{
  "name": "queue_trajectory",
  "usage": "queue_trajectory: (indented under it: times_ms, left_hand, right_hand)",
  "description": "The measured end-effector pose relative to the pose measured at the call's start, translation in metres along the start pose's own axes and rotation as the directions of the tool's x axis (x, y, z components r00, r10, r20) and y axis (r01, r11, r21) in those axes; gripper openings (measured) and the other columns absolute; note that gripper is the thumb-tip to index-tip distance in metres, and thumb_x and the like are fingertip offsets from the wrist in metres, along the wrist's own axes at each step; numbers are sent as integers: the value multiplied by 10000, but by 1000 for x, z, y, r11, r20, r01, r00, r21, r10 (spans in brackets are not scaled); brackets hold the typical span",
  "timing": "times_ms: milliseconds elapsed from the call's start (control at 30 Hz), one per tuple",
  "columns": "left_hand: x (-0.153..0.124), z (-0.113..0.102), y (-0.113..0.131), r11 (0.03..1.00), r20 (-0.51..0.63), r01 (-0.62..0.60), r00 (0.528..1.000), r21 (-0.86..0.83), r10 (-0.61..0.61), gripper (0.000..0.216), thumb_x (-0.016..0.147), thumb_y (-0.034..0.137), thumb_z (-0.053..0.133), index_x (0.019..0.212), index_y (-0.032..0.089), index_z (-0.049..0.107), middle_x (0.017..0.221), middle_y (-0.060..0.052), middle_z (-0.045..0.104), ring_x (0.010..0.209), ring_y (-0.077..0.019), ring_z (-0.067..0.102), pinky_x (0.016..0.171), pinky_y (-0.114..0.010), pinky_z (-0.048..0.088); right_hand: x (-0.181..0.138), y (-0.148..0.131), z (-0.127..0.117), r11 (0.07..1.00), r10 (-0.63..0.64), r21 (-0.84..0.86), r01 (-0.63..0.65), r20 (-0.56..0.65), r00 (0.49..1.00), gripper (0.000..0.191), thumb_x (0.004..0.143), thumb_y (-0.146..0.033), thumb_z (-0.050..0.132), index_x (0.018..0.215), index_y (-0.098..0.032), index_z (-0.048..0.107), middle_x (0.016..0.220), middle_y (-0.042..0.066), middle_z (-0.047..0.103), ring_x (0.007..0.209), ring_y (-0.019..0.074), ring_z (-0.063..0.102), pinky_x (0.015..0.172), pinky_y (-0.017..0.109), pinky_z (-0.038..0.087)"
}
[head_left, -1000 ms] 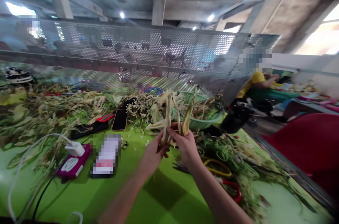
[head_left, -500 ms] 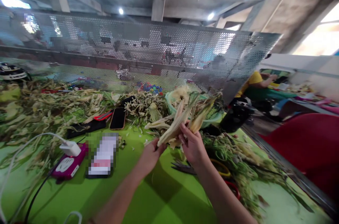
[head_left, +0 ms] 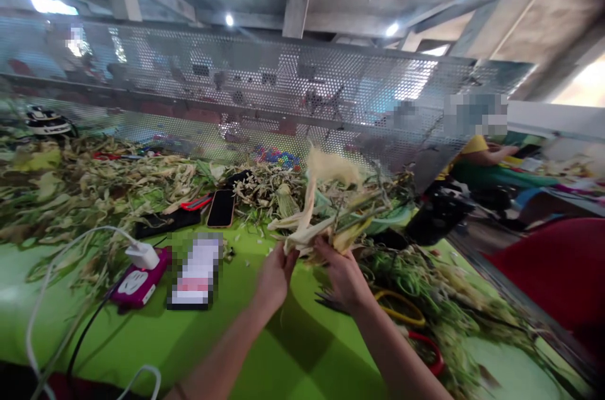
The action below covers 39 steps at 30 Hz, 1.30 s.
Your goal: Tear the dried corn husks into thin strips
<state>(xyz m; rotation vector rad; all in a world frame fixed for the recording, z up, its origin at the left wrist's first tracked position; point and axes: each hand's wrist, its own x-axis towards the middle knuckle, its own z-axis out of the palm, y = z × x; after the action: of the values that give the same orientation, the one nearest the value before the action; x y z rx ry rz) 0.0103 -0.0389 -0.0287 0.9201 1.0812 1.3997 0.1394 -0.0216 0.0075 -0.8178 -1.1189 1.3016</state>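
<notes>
Pale dried corn husks [head_left: 309, 233] stretch between my two hands over the green tabletop. My left hand [head_left: 278, 271] pinches their lower left end, fingers closed. My right hand [head_left: 341, 269] is closed round the bundle on the right, where a yellowish husk [head_left: 352, 235] sticks out past the fingers. One strip rises to a blurred pale tuft [head_left: 331, 167]. Behind the bundle stands a light green basket [head_left: 397, 218], partly hidden by the husks. Below my right hand lie scissors with dark blades [head_left: 331, 300], and a yellow handle loop [head_left: 401, 308] shows beside my wrist.
Dried husks [head_left: 94, 186] cover the left of the table. Two phones, one dark [head_left: 220, 208] and one with a lit screen [head_left: 196, 271], lie near a purple power strip [head_left: 142, 280]. Green fibres [head_left: 425, 286] heap at right. A perforated metal screen [head_left: 265, 91] stands behind; a person in yellow [head_left: 477, 151] sits beyond.
The husks between my hands have bent, one strip now standing up where they lay straighter before. My hands stay close together. The whole view has shifted slightly, with the seated person more visible.
</notes>
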Motion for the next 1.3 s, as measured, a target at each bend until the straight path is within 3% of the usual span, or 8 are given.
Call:
queue_trajectory:
  times_ms: [133,300,367,500,700,833,1033,1300]
  left_hand:
    - [-7,-5,2,959,-51,-149,985,240,166,150,772,366,665,820,239,601,632,-6,536,589,-184,481,618,-249,299]
    - [-11,-5,16,950,113,-180,981,254,156,218,828,430,576,949,254,622,837,-53,653,716,-216,554,645,-258,327]
    - [-10,-5,19,964,165,-159,978,215,125,225,797,450,609,897,250,629,775,-43,651,720,-224,557,649,-260,342]
    - [-3,-3,15,991,137,-108,986,76,97,219,739,435,673,796,231,617,680,-16,615,691,-204,530,611,-245,344]
    - [0,4,9,982,180,130,978,-140,-104,322,750,500,643,753,194,544,520,63,411,426,-74,290,443,-210,185]
    - [-5,4,15,935,394,263,906,-236,-155,370,769,509,633,712,197,442,502,96,278,394,-46,188,415,-208,130]
    - [-16,0,30,859,616,411,773,-306,-150,322,821,480,592,775,181,480,511,102,211,397,-38,118,409,-201,103]
    - [-19,1,27,721,791,650,562,-240,-244,368,789,519,556,697,173,473,462,101,185,392,-59,121,400,-209,147]
  right_hand:
    - [-1,-5,6,988,58,148,-50,-54,997,218,653,-344,794,818,-246,691,842,-7,715,916,213,644,778,310,504]
    - [-2,-12,7,974,127,199,-106,-96,987,259,580,-311,838,775,-221,693,807,15,729,846,230,666,699,315,527]
    - [-1,-13,6,975,110,209,-78,-146,983,265,563,-276,841,778,-220,698,818,16,732,833,232,669,699,320,531]
    - [-2,-10,5,969,86,242,-40,-184,979,226,566,-239,812,764,-218,705,801,13,731,861,246,666,752,348,528]
    - [-10,-10,10,921,266,299,-251,-9,964,112,589,-274,723,642,-191,668,658,20,683,705,241,643,687,375,507]
    - [-6,-21,13,893,213,372,-252,142,967,208,663,-337,643,524,-199,571,512,-4,535,552,174,530,647,351,489]
    - [-2,-36,6,831,205,496,-253,149,967,310,707,-272,627,500,-206,405,431,-76,282,403,88,231,545,278,432]
    - [0,-40,-2,815,269,480,-324,182,946,230,694,-262,628,561,-193,454,427,-85,306,364,55,174,360,184,287]
